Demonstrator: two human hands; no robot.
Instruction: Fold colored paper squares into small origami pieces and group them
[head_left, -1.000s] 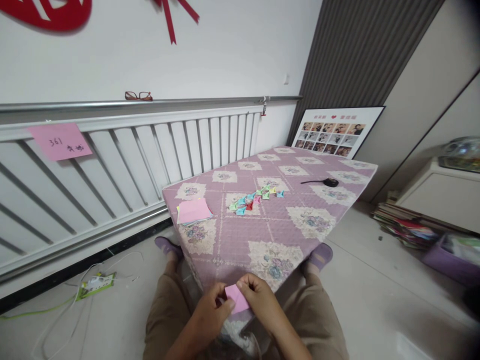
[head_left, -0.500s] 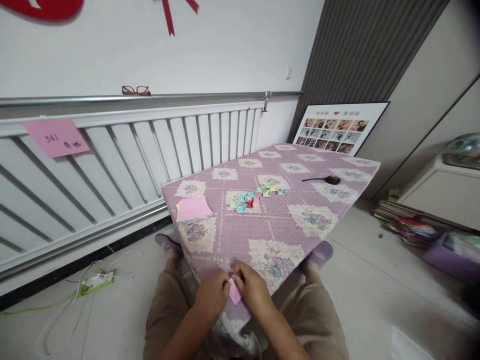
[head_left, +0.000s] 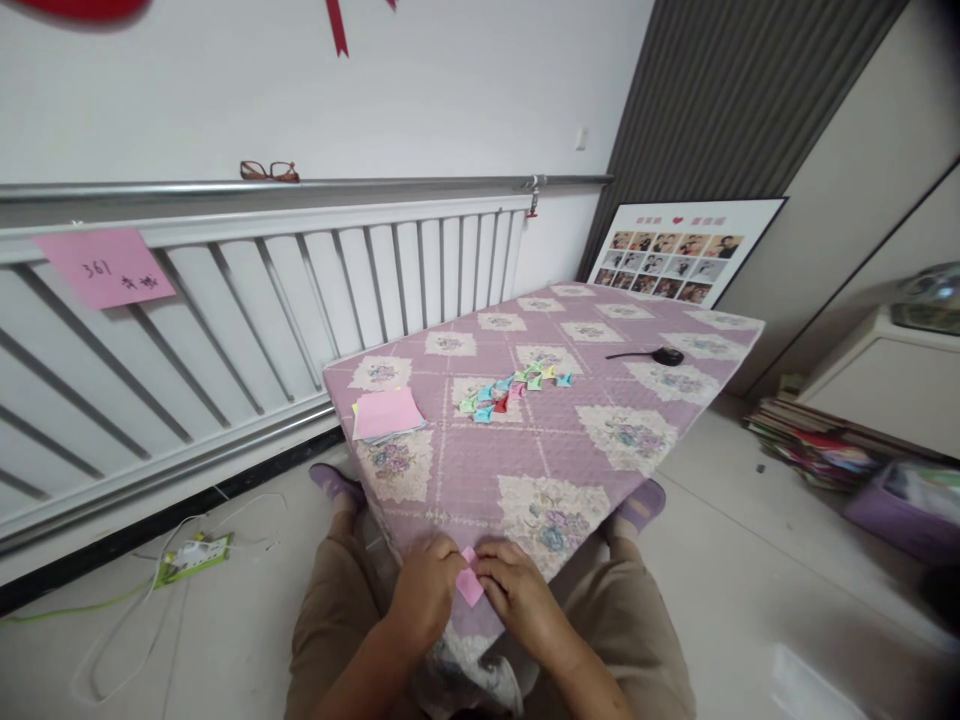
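A small folded pink paper (head_left: 469,587) lies at the near corner of the cloth-covered table (head_left: 480,465). My left hand (head_left: 429,588) has its fingers closed on the paper's left edge. From the right, my right hand (head_left: 517,590) pinches the same paper, fingers bent over its upper right side. Farther up the table, several small folded paper pieces (head_left: 501,404) in green, blue, red, pink and yellow stand in a cluster. A stack of square paper sheets (head_left: 388,414), pink on top, rests near the left edge.
A black object with a thin handle (head_left: 666,356) lies at the table's right. A white radiator (head_left: 292,300) runs along the left, glasses (head_left: 269,171) above it. A picture board (head_left: 675,250) leans behind. A power strip (head_left: 193,558) with cables lies on the floor.
My right hand has shifted slightly right and its fingers lie lower over the paper. More of the pink paper shows between the hands. The view has tilted a little.
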